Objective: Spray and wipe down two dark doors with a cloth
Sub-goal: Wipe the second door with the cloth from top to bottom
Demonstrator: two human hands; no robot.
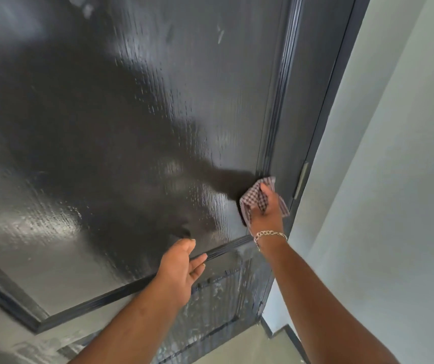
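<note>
A dark panelled door [131, 114] fills most of the view, its big upper panel wet and glossy with droplets. My right hand [267, 210] presses a red-and-white checked cloth [254, 197] flat against the panel's right edge, beside the raised moulding. My left hand [181, 266] rests fingertips on the door just above the lower moulding strip, fingers loosely apart, holding nothing. A chain bracelet [269, 234] circles my right wrist. No spray bottle is in view.
The dark door frame [334, 88] with a metal hinge [300, 179] runs down the right side. Beyond it stands a pale grey wall [399, 166]. The lower door panel [218, 306] shows whitish streaks. Pale floor [247, 345] lies below.
</note>
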